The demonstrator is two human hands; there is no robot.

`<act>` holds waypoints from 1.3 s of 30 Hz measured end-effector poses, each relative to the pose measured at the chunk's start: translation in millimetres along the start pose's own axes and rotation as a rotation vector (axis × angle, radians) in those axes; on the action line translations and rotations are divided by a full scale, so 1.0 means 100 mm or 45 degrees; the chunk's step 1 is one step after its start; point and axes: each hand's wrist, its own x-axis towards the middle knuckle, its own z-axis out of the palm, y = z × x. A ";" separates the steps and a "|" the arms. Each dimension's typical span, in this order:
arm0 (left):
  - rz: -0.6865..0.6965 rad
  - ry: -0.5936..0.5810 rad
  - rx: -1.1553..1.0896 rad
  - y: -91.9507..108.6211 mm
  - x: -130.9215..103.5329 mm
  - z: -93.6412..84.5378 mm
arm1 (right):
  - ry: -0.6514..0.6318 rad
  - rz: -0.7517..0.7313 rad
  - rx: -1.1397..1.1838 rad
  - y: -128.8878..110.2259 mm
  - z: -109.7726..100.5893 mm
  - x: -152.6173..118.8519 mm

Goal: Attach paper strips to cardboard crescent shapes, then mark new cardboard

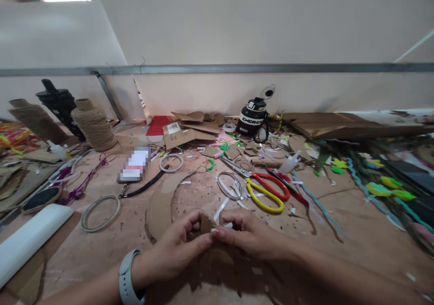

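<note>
My left hand (185, 244) pinches a small brown cardboard piece (206, 224) over the near middle of the table. Close against it, my right hand (249, 235) is closed, its thumb and fingers on a white strip (228, 225) beside the cardboard. Both thumbs meet at the piece, and much of it is hidden by my fingers. Behind my left hand lies a curved cardboard cut-out (161, 205). Scissors with red and yellow handles (264, 192) rest beyond my right hand, next to a ring-shaped band (229, 186).
Twine spools (93, 126) and a dark tumbler stand at the back left. A phone (134, 164) on a strap lies left of centre. A black bottle (251, 117) stands at the back among cardboard scraps (190, 133). Coloured cords and a glue bottle (290, 162) lie to the right.
</note>
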 end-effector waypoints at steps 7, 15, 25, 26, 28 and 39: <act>-0.129 -0.022 -0.245 0.03 0.02 -0.01 | -0.017 0.147 0.199 0.04 0.00 0.00; -0.105 -0.052 -0.339 0.06 0.02 -0.01 | 0.111 0.034 0.238 0.06 0.03 -0.02; -0.118 0.130 -0.454 0.07 0.05 -0.04 | 0.288 0.035 0.238 0.03 0.06 0.00; -0.154 0.168 -0.478 0.07 0.06 -0.05 | 0.333 0.035 0.227 0.02 0.05 0.00; -0.215 0.201 -0.483 0.07 0.07 -0.07 | 0.377 0.057 0.190 0.00 0.03 0.01; -0.182 -0.015 -0.364 0.04 -0.02 0.05 | 0.235 -0.061 -0.240 0.01 0.04 -0.03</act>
